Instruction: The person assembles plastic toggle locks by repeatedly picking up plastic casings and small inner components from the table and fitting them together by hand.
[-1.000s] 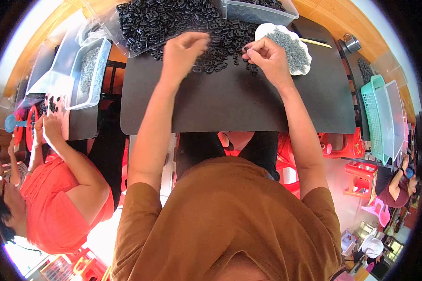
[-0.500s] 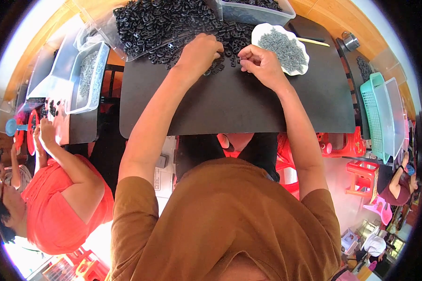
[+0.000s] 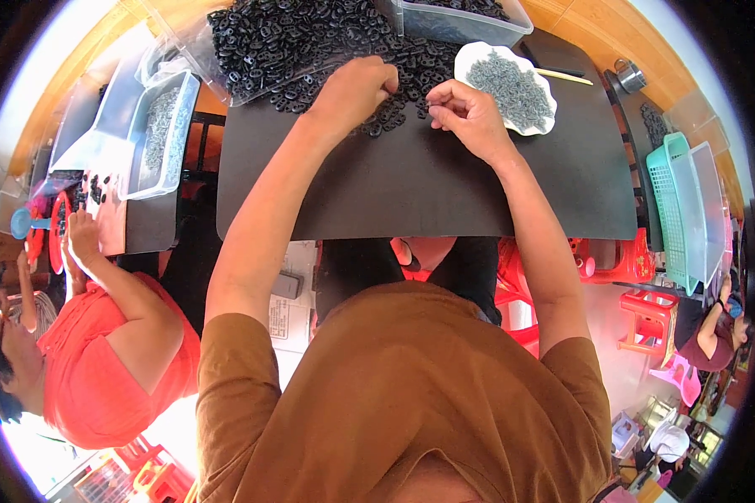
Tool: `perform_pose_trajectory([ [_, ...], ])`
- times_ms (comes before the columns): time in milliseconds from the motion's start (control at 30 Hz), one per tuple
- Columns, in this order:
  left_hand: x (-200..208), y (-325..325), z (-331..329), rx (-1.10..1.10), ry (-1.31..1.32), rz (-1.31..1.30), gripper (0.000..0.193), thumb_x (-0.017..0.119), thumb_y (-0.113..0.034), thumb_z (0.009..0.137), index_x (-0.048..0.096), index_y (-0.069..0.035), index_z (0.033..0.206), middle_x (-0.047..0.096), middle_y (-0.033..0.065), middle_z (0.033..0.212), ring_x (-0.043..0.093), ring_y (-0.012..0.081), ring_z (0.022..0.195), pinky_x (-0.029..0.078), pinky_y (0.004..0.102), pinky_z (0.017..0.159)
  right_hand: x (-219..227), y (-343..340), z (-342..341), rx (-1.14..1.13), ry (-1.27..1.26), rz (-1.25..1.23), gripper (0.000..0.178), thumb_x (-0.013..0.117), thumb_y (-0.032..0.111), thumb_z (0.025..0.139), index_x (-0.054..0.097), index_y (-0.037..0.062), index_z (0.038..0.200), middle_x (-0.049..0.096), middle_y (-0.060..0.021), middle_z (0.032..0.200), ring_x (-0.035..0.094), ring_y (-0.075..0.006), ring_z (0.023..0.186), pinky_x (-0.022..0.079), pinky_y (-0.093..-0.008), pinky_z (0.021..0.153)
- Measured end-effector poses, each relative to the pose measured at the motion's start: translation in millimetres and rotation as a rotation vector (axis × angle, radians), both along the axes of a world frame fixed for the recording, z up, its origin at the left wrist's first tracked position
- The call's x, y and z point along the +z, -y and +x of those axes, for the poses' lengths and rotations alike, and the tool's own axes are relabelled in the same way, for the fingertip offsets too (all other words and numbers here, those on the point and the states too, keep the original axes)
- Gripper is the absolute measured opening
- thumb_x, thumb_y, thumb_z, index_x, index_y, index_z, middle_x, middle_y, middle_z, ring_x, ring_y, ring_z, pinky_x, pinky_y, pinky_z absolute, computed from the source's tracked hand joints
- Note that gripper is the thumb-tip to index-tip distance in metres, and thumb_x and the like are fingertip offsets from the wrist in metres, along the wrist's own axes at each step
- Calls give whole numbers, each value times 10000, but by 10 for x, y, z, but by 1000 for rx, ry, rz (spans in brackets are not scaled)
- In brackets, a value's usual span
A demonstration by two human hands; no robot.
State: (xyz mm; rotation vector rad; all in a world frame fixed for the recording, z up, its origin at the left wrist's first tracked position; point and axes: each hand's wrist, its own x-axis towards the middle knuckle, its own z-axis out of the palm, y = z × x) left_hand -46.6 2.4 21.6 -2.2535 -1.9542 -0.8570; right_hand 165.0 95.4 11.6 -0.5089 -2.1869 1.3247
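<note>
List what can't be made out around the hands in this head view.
- Left hand: curled knuckles hide the fingertips and whatever it holds.
- Right hand: pinched fingers; any part between them is too small to see.
- Black parts pile: cut off by the top edge.
- White dish of grey pieces: single pieces too small to identify.

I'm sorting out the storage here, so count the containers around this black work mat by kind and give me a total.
Clear plastic tubs: 2, one at the top, one at the left with grey bits
White dish of grey pins: 1
Green baskets: 1
Clear bin beside the basket: 1
Total: 5
The loose black pieces are too many to count.
</note>
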Motion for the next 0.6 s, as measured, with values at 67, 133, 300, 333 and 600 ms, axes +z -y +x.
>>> perform_pose_trajectory([
  [67, 60, 8, 5, -8, 25, 24, 148, 692, -34, 764, 643, -35, 904, 653, 99, 873, 631, 258, 810, 516, 347, 765, -4, -3, 5, -18, -22, -32, 92, 636, 26, 866, 625, 22, 957, 656, -7, 808, 657, -91, 702, 510, -227, 629],
  [133, 89, 61, 31, 29, 407, 51, 182, 724, -17, 755, 664, -32, 926, 662, 56, 860, 640, 157, 766, 523, 284, 732, 2, -6, 12, 10, -33, -83, 90, 634, 32, 873, 623, 25, 962, 656, -9, 823, 658, -94, 715, 515, -229, 634],
  [300, -127, 157, 281, -31, 836, -32, 239, 756, -69, 737, 708, -20, 967, 683, 68, 899, 655, 148, 831, 525, 292, 754, 0, 51, -32, 129, -34, -259, 100, 621, 54, 896, 614, 30, 992, 653, -23, 877, 660, -107, 764, 528, -236, 659],
  [333, -119, 199, 332, 10, 840, -62, 245, 755, -75, 742, 711, -18, 977, 693, 74, 908, 658, 143, 822, 524, 286, 749, -8, 62, -35, 151, -25, -250, 105, 614, 59, 903, 610, 29, 1003, 653, -26, 893, 661, -111, 773, 530, -237, 667],
  [600, -168, 240, 397, 8, 1062, -157, 255, 629, -96, 879, 677, -1, 1110, 709, 88, 934, 671, 123, 809, 531, 246, 749, -21, 94, -52, 108, -80, -239, 105, 608, 57, 910, 599, 23, 1008, 651, -21, 903, 662, -113, 782, 534, -232, 683],
])
